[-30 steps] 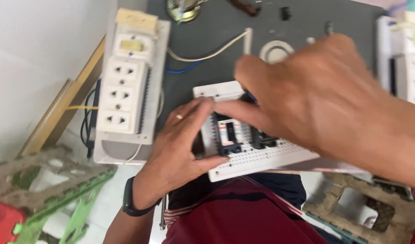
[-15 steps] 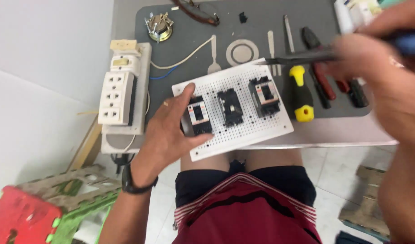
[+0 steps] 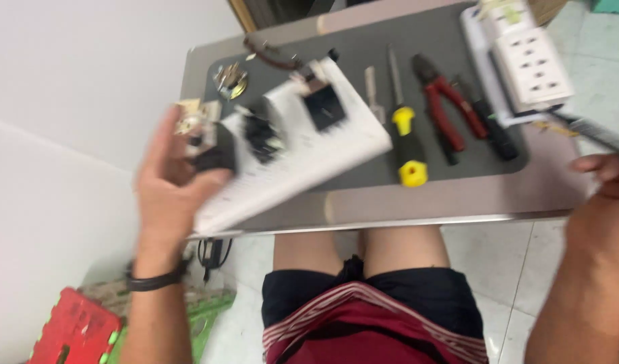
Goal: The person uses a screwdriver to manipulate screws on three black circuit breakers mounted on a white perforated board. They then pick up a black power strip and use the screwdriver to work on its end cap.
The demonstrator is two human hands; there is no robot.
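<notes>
White perforated board [image 3: 309, 155] clutched in left hand [image 3: 171, 192]; right hand [image 3: 603, 202] perhaps gripping dark tool [image 3: 593, 131]; pliers [image 3: 444, 108] behind.

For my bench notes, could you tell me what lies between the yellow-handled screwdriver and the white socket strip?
In the head view, red-handled pliers and a dark-handled tool lie between the yellow-handled screwdriver and the white socket strip.

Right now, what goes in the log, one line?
left hand: lifts white board | right hand: holds dark tool | yellow screwdriver: on mat

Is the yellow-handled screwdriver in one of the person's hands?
No, the yellow-handled screwdriver lies on the grey mat beside the red pliers, while the left hand holds the white perforated board.
</notes>
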